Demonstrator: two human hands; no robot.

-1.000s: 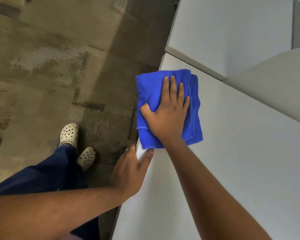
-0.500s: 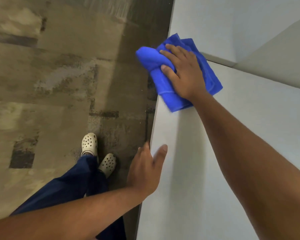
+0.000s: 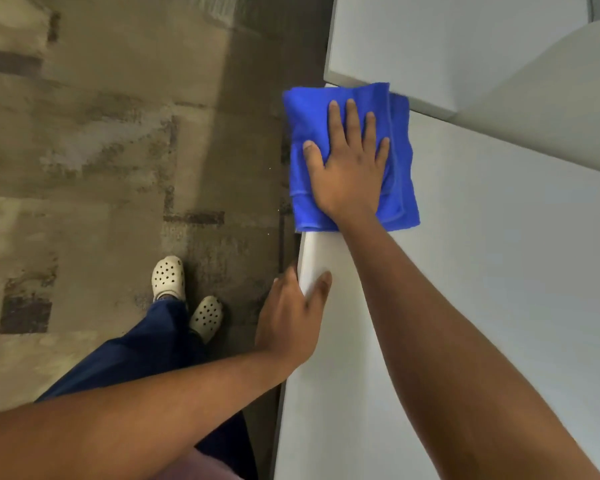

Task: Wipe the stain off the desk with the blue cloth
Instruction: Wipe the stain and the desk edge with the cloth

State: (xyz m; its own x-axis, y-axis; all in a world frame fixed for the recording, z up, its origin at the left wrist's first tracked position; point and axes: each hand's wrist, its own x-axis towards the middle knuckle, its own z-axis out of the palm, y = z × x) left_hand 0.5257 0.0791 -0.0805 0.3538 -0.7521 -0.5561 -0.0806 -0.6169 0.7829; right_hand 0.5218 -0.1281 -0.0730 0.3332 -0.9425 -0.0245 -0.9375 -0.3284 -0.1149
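A folded blue cloth [image 3: 400,161] lies flat at the far left corner of the white desk [image 3: 499,289], overhanging the desk's left edge a little. My right hand [image 3: 349,168] presses down on it with fingers spread, palm flat. My left hand [image 3: 291,317] grips the desk's left edge nearer to me, thumb on top and fingers hidden below the edge. No stain shows on the visible desk surface; what is under the cloth is hidden.
A white partition panel [image 3: 430,39] rises just behind the cloth, and a pale curved surface [image 3: 551,98] lies at the right. Left of the desk is patterned carpet [image 3: 101,150] with my feet in cream clogs [image 3: 168,277].
The cloth was bunched and pushed toward the far corner half a second ago; now it lies flat again, drawn back toward me under my right palm. My left hand has closed onto the desk edge.
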